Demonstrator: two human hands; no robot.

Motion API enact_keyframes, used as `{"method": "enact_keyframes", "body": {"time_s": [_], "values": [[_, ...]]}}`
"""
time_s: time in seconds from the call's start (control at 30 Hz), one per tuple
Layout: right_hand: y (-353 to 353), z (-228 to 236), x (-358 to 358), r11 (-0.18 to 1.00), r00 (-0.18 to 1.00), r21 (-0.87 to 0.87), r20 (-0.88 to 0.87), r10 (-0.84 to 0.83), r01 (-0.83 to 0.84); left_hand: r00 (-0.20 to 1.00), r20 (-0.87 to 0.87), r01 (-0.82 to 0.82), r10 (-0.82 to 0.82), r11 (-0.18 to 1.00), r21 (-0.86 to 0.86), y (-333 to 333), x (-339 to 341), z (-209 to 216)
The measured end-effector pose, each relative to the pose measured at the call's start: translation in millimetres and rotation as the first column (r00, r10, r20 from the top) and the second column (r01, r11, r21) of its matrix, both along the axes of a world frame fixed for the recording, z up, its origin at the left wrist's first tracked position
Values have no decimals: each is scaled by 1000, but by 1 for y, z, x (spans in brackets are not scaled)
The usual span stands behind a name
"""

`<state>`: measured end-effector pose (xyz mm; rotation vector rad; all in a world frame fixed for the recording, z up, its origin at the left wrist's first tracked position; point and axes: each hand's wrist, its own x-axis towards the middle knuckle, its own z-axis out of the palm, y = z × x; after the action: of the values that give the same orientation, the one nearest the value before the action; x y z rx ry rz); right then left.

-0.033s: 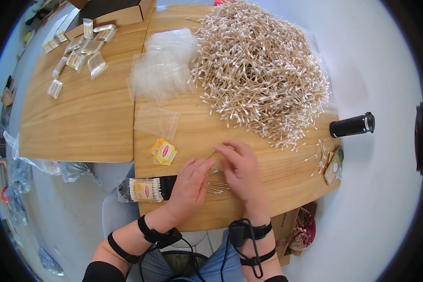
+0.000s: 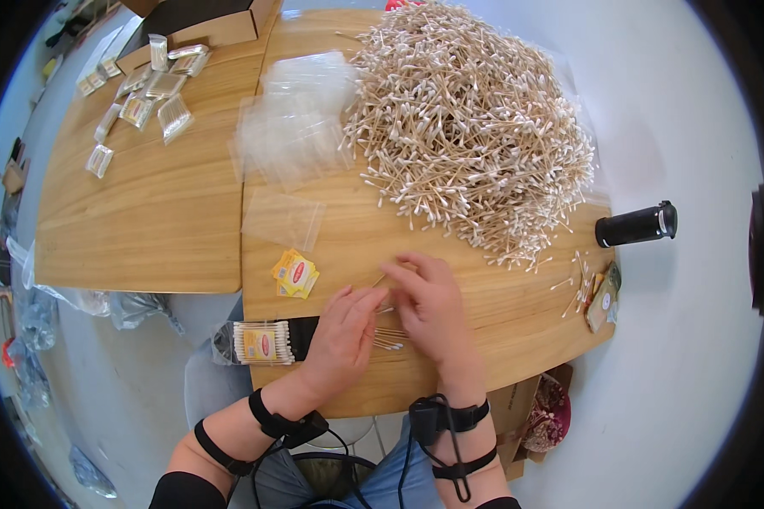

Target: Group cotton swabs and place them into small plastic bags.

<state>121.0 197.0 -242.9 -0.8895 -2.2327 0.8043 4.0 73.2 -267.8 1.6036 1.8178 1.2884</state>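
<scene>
My left hand (image 2: 342, 332) lies palm down, its fingers pressed together. A thin cotton swab (image 2: 379, 281) stick pokes out at its fingertips; anything more under the palm is hidden. Close by on the right is my right hand (image 2: 430, 305), fingers bent, thumb and index finger apart, the index fingertip beside the swab's end. Several loose cotton swabs (image 2: 389, 339) lie on the table between and below the hands. Left of my left hand sits a clear packet (image 2: 240, 343) of white-tipped swabs with a yellow label, by a black strip (image 2: 303, 332).
A large swab heap (image 2: 475, 127) covers the far right. Clear bags (image 2: 301, 119) and yellow cards (image 2: 296, 273) lie to its left. Filled packets (image 2: 165, 85) and a cardboard box (image 2: 221, 25) sit on the left table. A black bottle (image 2: 635, 225) stands out at the right.
My right hand has shifted slightly left, closer to my left hand. The left hand and the things on the table look the same.
</scene>
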Motion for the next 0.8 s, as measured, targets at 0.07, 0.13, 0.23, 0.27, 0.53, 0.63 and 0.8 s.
{"method": "enact_keyframes", "body": {"time_s": [0.07,0.13,0.23,0.27,0.53,0.63,0.8], "values": [[0,-5,-3,993,995,97,84,61,-69,1000,21,-1,1,1000,-13,-1,-1,-1],[3,-9,0,995,994,85,97,49,-58,1000,-6,-10,10,1000,-3,2,-3,4],[3,-9,6,997,992,71,121,33,-42,999,-51,-16,15,1000,-19,4,-1,5],[3,-8,8,997,991,71,131,27,-36,998,-68,-13,10,999,-46,4,-1,5],[-2,2,21,996,971,72,236,30,-48,995,-103,1,-7,998,-63,2,-4,12],[-3,2,23,997,966,47,255,42,-56,997,-76,7,-12,998,-67,2,-5,12],[-3,1,26,999,970,25,241,24,-31,988,-152,19,-33,996,-92,5,-13,15]]}}
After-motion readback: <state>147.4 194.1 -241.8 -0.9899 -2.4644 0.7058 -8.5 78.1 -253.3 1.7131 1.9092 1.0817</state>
